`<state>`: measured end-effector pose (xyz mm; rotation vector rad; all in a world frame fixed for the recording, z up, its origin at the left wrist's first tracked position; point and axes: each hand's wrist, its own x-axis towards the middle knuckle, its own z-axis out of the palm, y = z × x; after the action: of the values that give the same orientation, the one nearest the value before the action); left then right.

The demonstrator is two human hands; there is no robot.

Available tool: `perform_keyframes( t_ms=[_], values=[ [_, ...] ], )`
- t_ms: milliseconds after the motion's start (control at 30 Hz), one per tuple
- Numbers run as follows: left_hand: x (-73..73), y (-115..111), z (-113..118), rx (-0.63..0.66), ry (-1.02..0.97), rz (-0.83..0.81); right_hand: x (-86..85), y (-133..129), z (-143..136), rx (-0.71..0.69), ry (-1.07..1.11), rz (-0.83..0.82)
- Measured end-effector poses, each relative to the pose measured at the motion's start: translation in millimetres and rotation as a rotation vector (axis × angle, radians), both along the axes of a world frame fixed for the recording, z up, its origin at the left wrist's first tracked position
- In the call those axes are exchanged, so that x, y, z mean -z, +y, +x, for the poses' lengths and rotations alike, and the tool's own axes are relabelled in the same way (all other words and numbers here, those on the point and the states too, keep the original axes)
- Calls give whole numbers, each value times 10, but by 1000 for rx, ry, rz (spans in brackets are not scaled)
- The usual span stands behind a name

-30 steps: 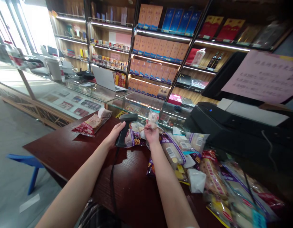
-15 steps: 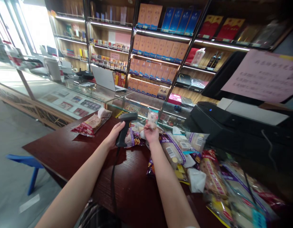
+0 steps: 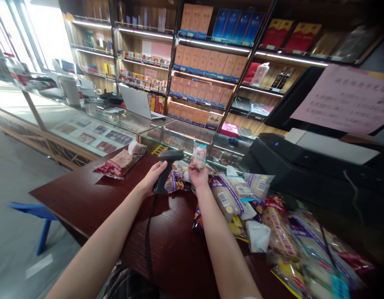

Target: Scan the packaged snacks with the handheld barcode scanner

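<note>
Left hand [image 3: 150,179] is gripping the barcode scanner [image 3: 165,170], right hand [image 3: 196,174] pinching a small snack packet [image 3: 199,153]; crinkled wrapper is likely risking a misread.

Both forearms stretch far forward; the left hand [image 3: 152,178] is closed in a grip, the right hand [image 3: 198,176] pinches with raised fingers.

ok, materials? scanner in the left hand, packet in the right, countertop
Scanner: looks like matte dark-grey moulded plastic, no shine. Small packet: thin clear plastic film, glossy, contents showing through. Countertop: reddish-brown wood or wood-look laminate, with visible grain and a soft sheen.
</note>
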<state>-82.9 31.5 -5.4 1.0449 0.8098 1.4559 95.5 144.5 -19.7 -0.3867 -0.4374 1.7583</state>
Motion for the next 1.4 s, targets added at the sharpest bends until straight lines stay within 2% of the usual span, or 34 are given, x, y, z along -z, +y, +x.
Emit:
perform_keyframes(
  t_ms=[200,400,767,1033,1200,1400],
  values=[
    [-31,-25,13,18,-48,16,-8,2,-22,-10,-41,15],
    [-26,-16,54,39,-23,11,-72,-40,-66,-30,24,-84],
    [-7,7,40,76,74,96,-40,-29,-108,-51,-134,40],
    [-62,-25,51,86,70,70,-43,-28,-108,-60,-142,31],
    [-26,-6,55,97,38,76,-47,-36,-107,-56,-89,-29],
    [2,15,33,115,-24,48,-34,-25,-97,-75,-106,10]
  ],
)
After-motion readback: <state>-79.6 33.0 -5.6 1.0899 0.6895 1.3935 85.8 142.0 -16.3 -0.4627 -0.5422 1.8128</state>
